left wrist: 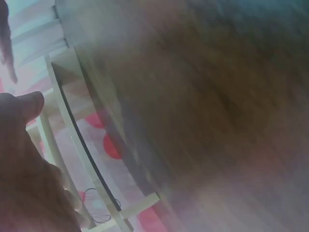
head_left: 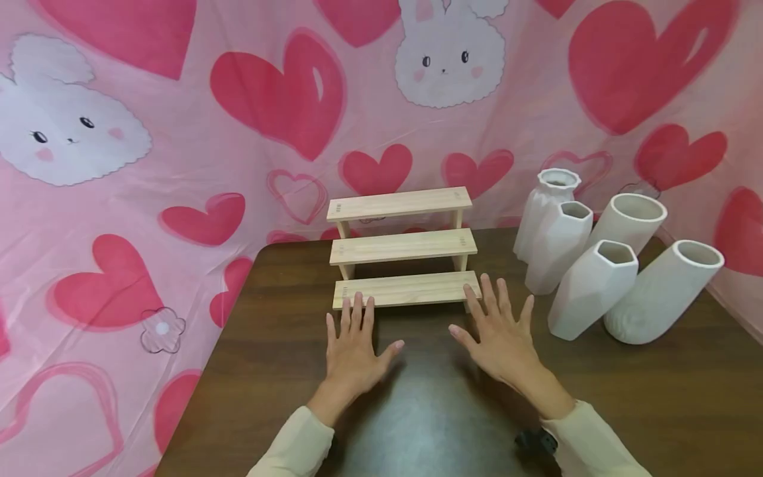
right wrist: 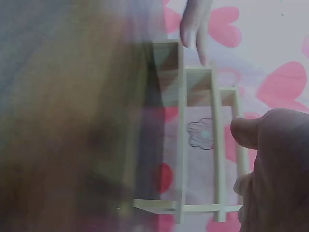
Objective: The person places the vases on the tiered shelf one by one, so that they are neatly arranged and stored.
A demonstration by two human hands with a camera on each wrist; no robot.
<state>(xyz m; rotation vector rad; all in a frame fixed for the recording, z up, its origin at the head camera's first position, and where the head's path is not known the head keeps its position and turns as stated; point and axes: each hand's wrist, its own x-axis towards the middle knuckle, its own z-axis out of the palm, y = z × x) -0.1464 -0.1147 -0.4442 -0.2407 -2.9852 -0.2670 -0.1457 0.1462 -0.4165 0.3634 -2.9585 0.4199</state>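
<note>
A light wooden three-step display stand [head_left: 405, 250] stands at the back of the dark table. My left hand [head_left: 353, 358], fingers spread and straight, is at the stand's front left, its fingertips overlapping the lowest step in the head view. Opposite it, my right hand [head_left: 501, 338] spreads its fingers near the front right end of that step. Neither hand holds anything. In the left wrist view the stand [left wrist: 84, 145] appears tilted beyond the thumb. The right wrist view shows the stand [right wrist: 181, 145] from the side, with the left fingers [right wrist: 193, 29] at its far end.
Several white vases stand at the right, among them a ruffled-rim vase [head_left: 545, 212], a faceted vase [head_left: 593, 291] and a round-mouthed vase [head_left: 664, 295]. A pink cloth [head_left: 238, 165] with hearts and rabbits hangs behind the brown table [head_left: 417, 411].
</note>
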